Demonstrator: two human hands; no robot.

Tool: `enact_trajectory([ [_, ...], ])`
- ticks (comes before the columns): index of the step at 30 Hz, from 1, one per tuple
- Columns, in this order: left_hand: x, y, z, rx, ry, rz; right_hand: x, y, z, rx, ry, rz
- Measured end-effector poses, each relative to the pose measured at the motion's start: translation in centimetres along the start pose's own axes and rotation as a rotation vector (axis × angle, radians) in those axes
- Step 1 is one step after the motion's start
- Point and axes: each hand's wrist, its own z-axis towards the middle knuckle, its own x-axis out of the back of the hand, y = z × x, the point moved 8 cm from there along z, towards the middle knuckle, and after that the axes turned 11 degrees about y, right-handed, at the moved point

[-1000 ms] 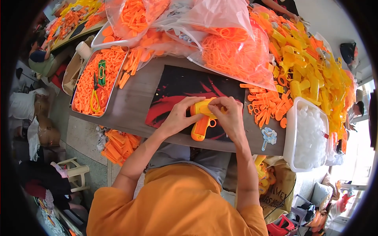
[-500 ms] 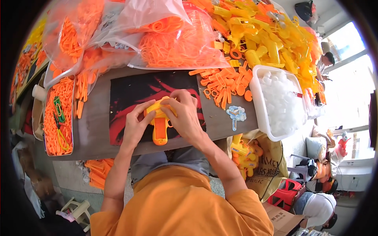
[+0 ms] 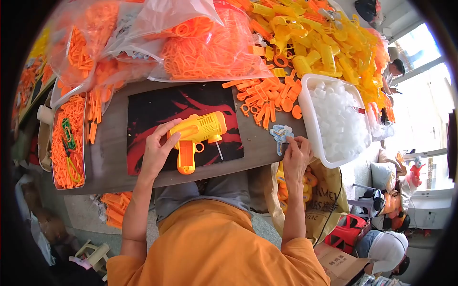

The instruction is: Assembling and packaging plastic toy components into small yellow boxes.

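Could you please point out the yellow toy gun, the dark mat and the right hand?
Yellow toy gun (image 3: 201, 127), head view: its body.
Dark mat (image 3: 155, 107), head view: bare upper left.
Right hand (image 3: 297, 156), head view: its back.

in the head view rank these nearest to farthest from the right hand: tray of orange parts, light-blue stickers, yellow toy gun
From the right hand:
1. light-blue stickers, right beside it, up and left
2. yellow toy gun, farther left, mid-view
3. tray of orange parts, far left
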Motion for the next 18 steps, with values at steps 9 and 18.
enact_trajectory([
  [9, 0.1, -0.2, -0.1, 0.03, -0.005, -0.012, -0.7, -1.5, 2.2, -0.047, -0.053, 0.236],
  [18, -0.7, 0.1, 1.0, -0.046, -0.059, 0.052, -3.0, -1.1, 2.8, 0.018, -0.229, 0.221],
])
